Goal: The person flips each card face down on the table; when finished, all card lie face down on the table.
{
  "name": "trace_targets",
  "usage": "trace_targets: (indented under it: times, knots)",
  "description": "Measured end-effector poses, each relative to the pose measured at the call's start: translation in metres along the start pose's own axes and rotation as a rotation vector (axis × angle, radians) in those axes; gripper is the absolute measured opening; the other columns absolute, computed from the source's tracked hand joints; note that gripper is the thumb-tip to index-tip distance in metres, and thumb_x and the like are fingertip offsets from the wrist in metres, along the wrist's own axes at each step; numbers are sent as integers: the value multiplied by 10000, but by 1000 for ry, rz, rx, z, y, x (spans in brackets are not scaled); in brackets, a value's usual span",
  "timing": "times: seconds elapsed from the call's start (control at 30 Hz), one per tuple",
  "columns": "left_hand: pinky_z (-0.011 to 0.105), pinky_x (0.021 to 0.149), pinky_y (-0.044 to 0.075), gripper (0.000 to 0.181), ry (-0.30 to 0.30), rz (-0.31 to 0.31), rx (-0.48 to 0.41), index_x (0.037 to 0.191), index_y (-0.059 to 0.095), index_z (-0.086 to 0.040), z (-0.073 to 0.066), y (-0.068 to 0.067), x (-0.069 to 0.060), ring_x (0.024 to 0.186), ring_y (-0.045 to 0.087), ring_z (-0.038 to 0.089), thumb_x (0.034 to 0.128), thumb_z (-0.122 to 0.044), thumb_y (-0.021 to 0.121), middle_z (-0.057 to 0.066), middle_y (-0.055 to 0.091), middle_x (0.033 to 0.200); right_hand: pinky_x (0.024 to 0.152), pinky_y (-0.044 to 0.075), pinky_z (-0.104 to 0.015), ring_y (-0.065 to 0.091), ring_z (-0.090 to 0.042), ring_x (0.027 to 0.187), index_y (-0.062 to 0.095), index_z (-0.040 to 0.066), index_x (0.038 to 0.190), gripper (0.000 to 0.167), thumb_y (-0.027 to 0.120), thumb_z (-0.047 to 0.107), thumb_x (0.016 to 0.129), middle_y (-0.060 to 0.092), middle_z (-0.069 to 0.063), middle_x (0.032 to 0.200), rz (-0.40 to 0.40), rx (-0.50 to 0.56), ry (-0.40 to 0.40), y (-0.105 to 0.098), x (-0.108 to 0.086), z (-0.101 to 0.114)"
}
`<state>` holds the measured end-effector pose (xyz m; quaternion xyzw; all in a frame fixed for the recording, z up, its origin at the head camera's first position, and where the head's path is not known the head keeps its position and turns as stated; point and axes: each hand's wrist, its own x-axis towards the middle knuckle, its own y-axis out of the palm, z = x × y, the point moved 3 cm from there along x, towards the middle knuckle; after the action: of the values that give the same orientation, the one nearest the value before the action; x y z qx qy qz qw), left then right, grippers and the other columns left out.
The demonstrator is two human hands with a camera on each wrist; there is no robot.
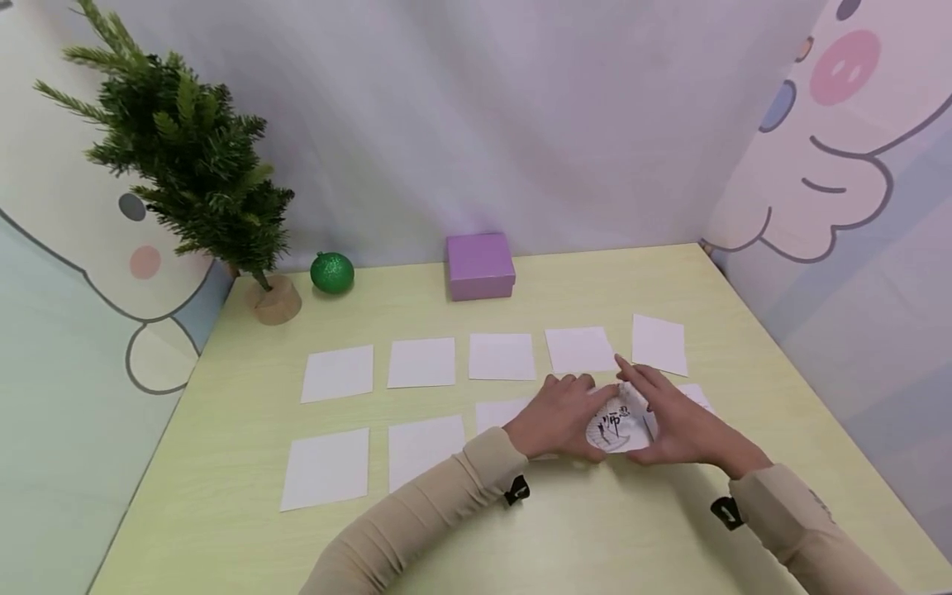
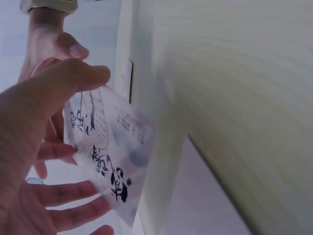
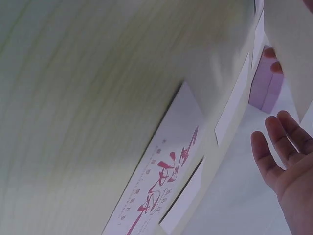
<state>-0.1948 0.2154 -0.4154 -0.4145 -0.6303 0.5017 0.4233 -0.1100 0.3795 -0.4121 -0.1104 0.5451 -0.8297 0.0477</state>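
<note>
A white card with black brush writing stands raised and tilted between my two hands. My left hand grips its near side, thumb laid along the edge; in the left wrist view that card shows its written face beyond the thumb. Around the card's right side curls my right hand, with its thumb at the lower corner; how firmly it pinches is partly hidden. In the right wrist view, several outer fingers of my right hand are spread apart from the card.
Blank-faced cards lie in two rows on the pale wooden table. One lying card shows red writing. At the back stand a purple box, a green glitter ball and a small fir tree on a wooden base.
</note>
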Motion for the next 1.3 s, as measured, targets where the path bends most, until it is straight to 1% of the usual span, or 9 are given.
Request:
trace_targets:
  times: [0.17, 0.3, 0.43, 0.53, 0.7, 0.9, 1.0, 1.1, 1.3]
  knots:
    - [259, 673, 432, 946, 25, -22, -78, 1499, 268, -403, 4, -4, 0, 752, 494, 90, 702, -592, 741, 16, 520, 1080, 839, 526, -384, 507, -137, 1141, 147, 134, 1554, 1311, 945, 364, 540, 482, -114, 1376, -37, 112, 22, -1, -8, -10]
    - [211, 663, 414, 947, 44, -19, -195, 1501, 249, -397, 5, -4, 0, 735, 475, 70, 714, -509, 763, 28, 488, 1066, 872, 520, -350, 479, -40, 1176, 219, 173, 1538, 1193, 909, 427, 600, 456, -74, 1443, 6, 173, 32, 11, -11, -12]
    - [185, 694, 424, 886, 61, -54, -268, 1460, 296, -329, 5, -6, -1, 793, 492, 53, 723, -464, 769, 38, 512, 1097, 881, 515, -313, 553, -24, 1071, 309, 217, 1490, 1048, 883, 441, 642, 557, 61, 1300, 42, 257, 31, 21, -10, -9]
    - [239, 759, 465, 882, 62, -98, -285, 1440, 288, -300, 4, -8, -2, 859, 516, 62, 727, -501, 767, 43, 542, 1151, 861, 511, -299, 580, -16, 971, 289, 231, 1498, 1036, 870, 436, 664, 589, 118, 1200, 45, 284, 25, 23, -8, -6]
    - [360, 886, 487, 944, 33, -133, -346, 1444, 249, -273, 5, -10, -5, 1019, 560, 97, 714, -578, 764, -2, 546, 1246, 902, 524, -369, 560, -73, 1130, 214, 230, 1527, 1085, 865, 415, 679, 526, 46, 1353, 17, 294, 11, 20, -2, -2]
    - [313, 884, 472, 889, 34, -194, -487, 1399, 313, -218, 9, -10, -4, 1052, 578, 100, 714, -539, 780, -90, 538, 1189, 957, 502, -321, 527, -84, 1242, 200, 184, 1537, 1081, 873, 289, 699, 481, -74, 1428, -15, 373, -16, 16, -1, 1]
    - [330, 893, 472, 883, 19, -214, -474, 1388, 334, -201, 12, -10, -6, 1086, 566, 121, 706, -526, 790, -74, 537, 1238, 924, 514, -328, 525, -108, 1234, 298, 111, 1496, 1006, 883, 185, 681, 489, -102, 1415, -37, 352, -99, 11, 0, 0]
    - [366, 887, 474, 870, -17, -210, -378, 1369, 382, -200, 15, -11, -9, 1147, 540, 156, 688, -560, 788, -31, 507, 1309, 804, 541, -331, 536, -151, 1171, 426, 99, 1419, 932, 899, 118, 616, 513, -80, 1384, -56, 249, -161, 4, 0, -6]
    - [377, 842, 467, 729, -67, -110, -172, 1272, 495, -272, 20, -6, -13, 1218, 506, 220, 688, -633, 740, 46, 479, 1364, 648, 509, -244, 570, -207, 1035, 567, 222, 1296, 779, 891, 171, 589, 530, -98, 1353, 30, 47, -129, -2, 0, -18]
